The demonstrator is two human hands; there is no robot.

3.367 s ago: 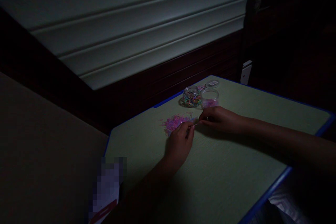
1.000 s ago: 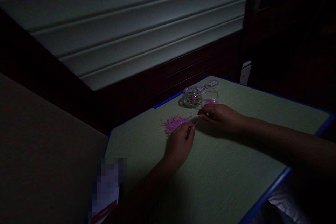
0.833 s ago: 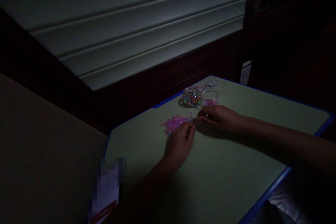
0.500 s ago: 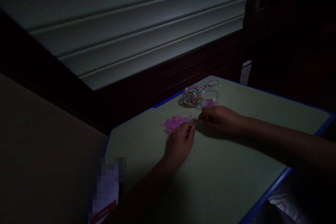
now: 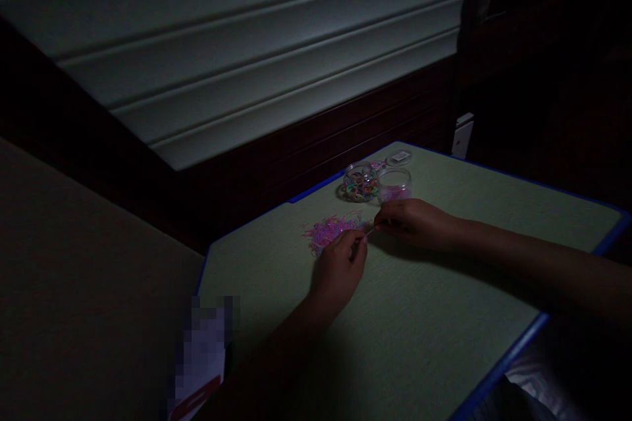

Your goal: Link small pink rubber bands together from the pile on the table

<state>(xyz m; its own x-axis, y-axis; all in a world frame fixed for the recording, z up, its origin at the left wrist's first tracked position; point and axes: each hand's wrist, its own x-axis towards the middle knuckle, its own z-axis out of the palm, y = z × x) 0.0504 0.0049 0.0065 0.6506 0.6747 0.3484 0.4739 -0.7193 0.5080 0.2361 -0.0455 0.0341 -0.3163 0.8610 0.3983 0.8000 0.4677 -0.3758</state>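
Above the table, my left hand (image 5: 340, 270) pinches one end of a thin, pale rubber band (image 5: 370, 231). The other end is between the fingertips of my right hand (image 5: 412, 222), so the band spans the short gap between both hands. Just beyond my left hand lies a loose pile of small pink and purple rubber bands (image 5: 328, 229), its near side partly hidden by that hand. Behind my right hand stands an open clear jar (image 5: 395, 183) with pink bands at its bottom. Dim light hides finer detail of the fingers.
A second clear jar (image 5: 360, 183) holds multicoloured hair ties. Behind the jars are a round clear lid (image 5: 399, 158) with a label and a small pink item (image 5: 378, 165). The pale green table (image 5: 409, 342) has blue edging. A slatted panel (image 5: 276, 46) rises behind it.
Hardly anything differs. Both hands keep their pinch on the band, with only a very slight shift of the fingers.
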